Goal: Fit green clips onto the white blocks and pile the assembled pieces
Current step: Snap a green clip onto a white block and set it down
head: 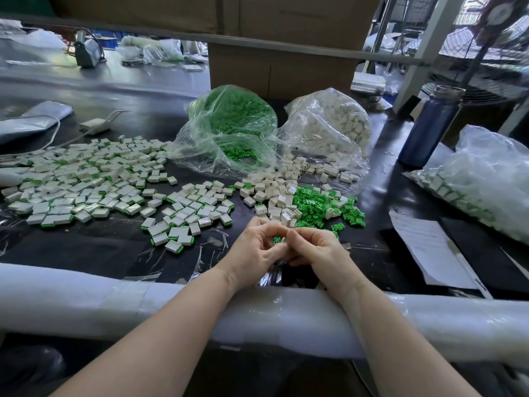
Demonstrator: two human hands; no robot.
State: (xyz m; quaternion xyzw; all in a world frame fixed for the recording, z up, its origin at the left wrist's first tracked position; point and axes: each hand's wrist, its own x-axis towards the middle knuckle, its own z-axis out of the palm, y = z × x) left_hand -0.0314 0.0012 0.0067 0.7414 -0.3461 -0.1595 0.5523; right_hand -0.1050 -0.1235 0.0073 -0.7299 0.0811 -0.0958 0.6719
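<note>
My left hand (pixel 255 247) and my right hand (pixel 317 250) meet near the table's front edge, fingers curled. Between their fingertips sits a green clip (pixel 277 240) against a white block (pixel 284 239) that is mostly hidden. Loose green clips (pixel 317 206) and bare white blocks (pixel 274 196) lie just beyond my hands. A wide spread of assembled pieces (pixel 86 179), white with green edges, covers the table to the left. Behind stand an open bag of green clips (pixel 229 124) and an open bag of white blocks (pixel 335 124).
A blue bottle (pixel 429 127) stands at the right, next to a bag of finished pieces (pixel 481 179) and a paper sheet (pixel 426 247). A foam-wrapped rail (pixel 114 299) runs along the front edge. Cardboard boxes (pixel 280 70) rise behind the bags. A white cable (pixel 57 136) lies at the far left.
</note>
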